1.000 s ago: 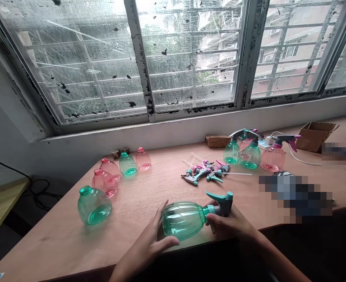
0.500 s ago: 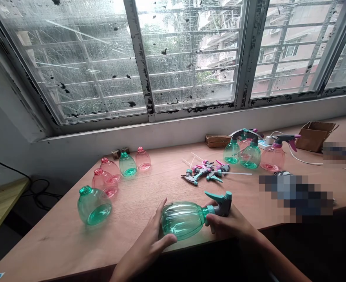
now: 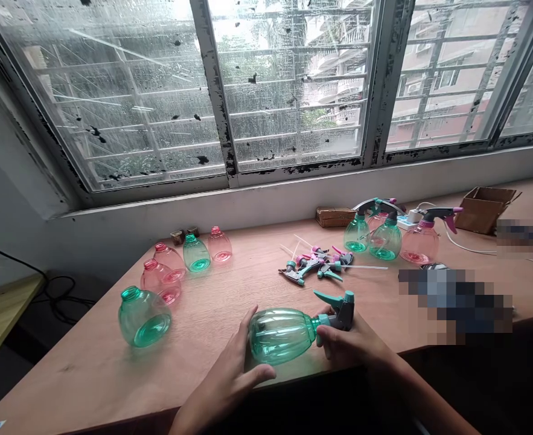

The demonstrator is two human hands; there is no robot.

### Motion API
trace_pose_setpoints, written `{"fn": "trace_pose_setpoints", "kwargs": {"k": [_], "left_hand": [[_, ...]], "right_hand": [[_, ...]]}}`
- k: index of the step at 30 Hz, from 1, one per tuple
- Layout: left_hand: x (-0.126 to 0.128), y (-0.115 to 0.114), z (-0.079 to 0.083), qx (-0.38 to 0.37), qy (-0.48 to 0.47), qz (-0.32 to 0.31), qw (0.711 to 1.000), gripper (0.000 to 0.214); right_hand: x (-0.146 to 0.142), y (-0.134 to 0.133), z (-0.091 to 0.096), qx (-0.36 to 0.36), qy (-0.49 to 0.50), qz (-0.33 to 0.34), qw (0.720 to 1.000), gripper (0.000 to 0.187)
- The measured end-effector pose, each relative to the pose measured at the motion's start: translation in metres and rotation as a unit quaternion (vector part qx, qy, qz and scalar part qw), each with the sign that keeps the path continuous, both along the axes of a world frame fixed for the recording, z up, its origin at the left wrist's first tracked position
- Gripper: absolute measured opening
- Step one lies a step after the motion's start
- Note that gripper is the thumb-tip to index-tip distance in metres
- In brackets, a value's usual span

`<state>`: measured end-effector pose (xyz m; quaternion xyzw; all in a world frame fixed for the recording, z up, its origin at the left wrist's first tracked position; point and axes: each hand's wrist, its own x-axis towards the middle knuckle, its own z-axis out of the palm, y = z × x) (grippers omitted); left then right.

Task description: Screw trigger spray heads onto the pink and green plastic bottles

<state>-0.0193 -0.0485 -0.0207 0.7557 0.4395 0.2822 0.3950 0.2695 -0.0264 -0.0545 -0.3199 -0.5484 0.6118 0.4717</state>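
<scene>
A clear green spray bottle lies sideways in the air just above the table's front edge, its base to the left. A grey and teal trigger sprayer head sits on its neck. My right hand is closed around the neck and collar, thumb in front. At the base, my left hand is open, fingers and thumb spread around the bottom; its thumb stands clear of the bottle, and whether the fingers touch is hard to tell. Beyond the hands, loose sprayer heads with tubes lie in a pile.
On the left stand headless bottles, including a green bottle and a pink bottle. Several bottles with sprayer heads, one a pink spray bottle, stand back right near a cardboard box. A blurred dark object lies at right.
The spray bottle has risen slightly, and its sprayer head has shifted a little up and left. My left thumb now shows apart from the bottle's lower side. The other things stay put.
</scene>
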Motion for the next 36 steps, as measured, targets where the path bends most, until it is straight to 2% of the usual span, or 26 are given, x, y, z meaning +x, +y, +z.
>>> {"fn": "trace_pose_setpoints", "kwargs": {"k": [5,11,19,21,25,27,30,32,36], "left_hand": [[-0.005,0.004,-0.002,-0.012,-0.003,-0.014,1.0,0.084],[-0.003,0.001,0.003,-0.021,0.007,0.002,1.0,0.096],[0.005,-0.001,0.008,-0.033,-0.017,0.004,0.999,0.09],[0.005,-0.001,0.006,-0.033,-0.02,0.01,0.999,0.095],[0.001,0.0,0.005,-0.058,-0.042,0.02,0.997,0.123],[-0.001,-0.001,0.007,-0.077,-0.056,0.003,0.995,0.111],[0.0,-0.002,0.014,-0.081,-0.058,-0.029,0.995,0.075],[0.001,-0.003,0.016,-0.071,-0.06,-0.021,0.995,0.075],[0.005,-0.005,0.012,-0.072,-0.104,0.009,0.992,0.094]], "right_hand": [[0.001,-0.002,0.001,-0.009,-0.01,0.01,1.0,0.04],[0.001,-0.003,0.002,-0.027,-0.02,0.011,0.999,0.043],[0.002,0.001,-0.005,-0.017,-0.009,0.002,1.0,0.039],[0.003,0.001,-0.007,-0.015,-0.01,0.003,1.0,0.038],[0.004,0.0,-0.009,-0.013,-0.004,0.002,1.0,0.038],[0.004,0.0,-0.01,-0.012,0.001,0.0,1.0,0.038],[0.005,-0.001,-0.009,-0.009,0.005,0.001,1.0,0.037],[0.005,0.0,-0.008,-0.006,0.004,0.003,1.0,0.037],[0.004,0.001,-0.007,0.003,0.005,0.0,1.0,0.036]]}}
